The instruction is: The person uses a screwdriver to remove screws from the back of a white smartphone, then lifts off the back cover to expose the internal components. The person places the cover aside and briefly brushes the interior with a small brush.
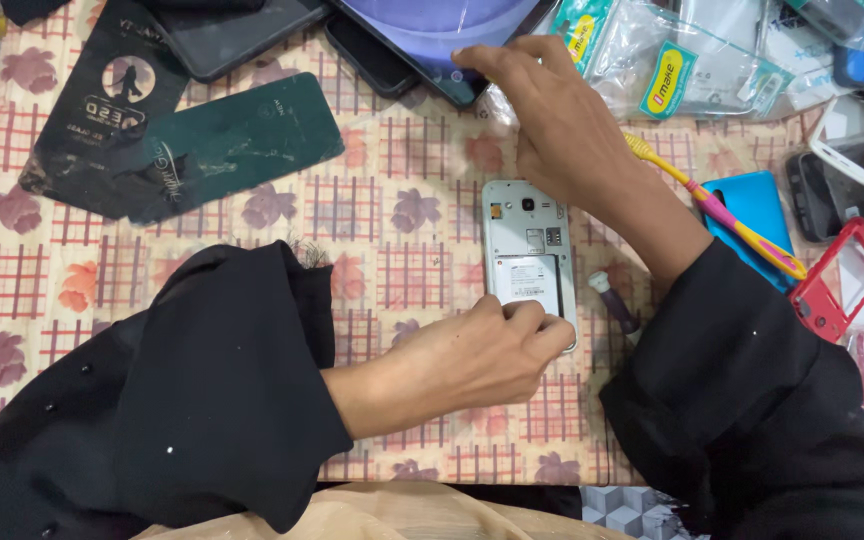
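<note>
A white phone [526, 240] lies face down with its back cover off, the battery showing, on a patterned cloth [392, 200]. My left hand [472, 355] grips its near end, fingers curled over the lower edge. My right hand [552, 120] reaches to the far side, fingertips resting on the corner of a dark tablet [432, 30] with a purple sheen. I cannot tell whether that hand holds anything.
Two dark flat boxes [182, 140] lie at the left. A yellow and pink toothbrush [722, 210] crosses a blue phone case [757, 215] at the right. A red case [842, 280], clear packets [692, 60] and a small screwdriver [614, 300] lie near.
</note>
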